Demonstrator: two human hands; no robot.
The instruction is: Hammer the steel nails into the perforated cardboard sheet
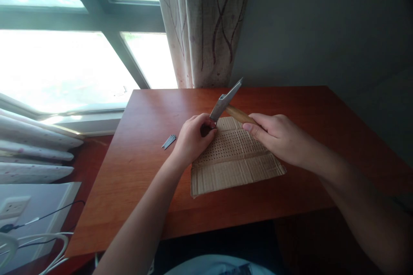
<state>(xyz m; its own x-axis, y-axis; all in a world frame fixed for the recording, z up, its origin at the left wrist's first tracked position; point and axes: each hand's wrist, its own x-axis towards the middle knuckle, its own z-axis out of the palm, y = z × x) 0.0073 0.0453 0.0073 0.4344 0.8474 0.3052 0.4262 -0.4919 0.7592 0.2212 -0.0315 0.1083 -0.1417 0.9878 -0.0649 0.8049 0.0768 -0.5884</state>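
Hammer (223, 104) above perforated cardboard (232, 168) on table (138, 180); loose nails (168, 141) nearby, curtain (206, 25) behind.

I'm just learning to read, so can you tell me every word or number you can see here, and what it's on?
There are none to read: no words, numbers or signs show on the cardboard, the hammer, the table or the curtain.
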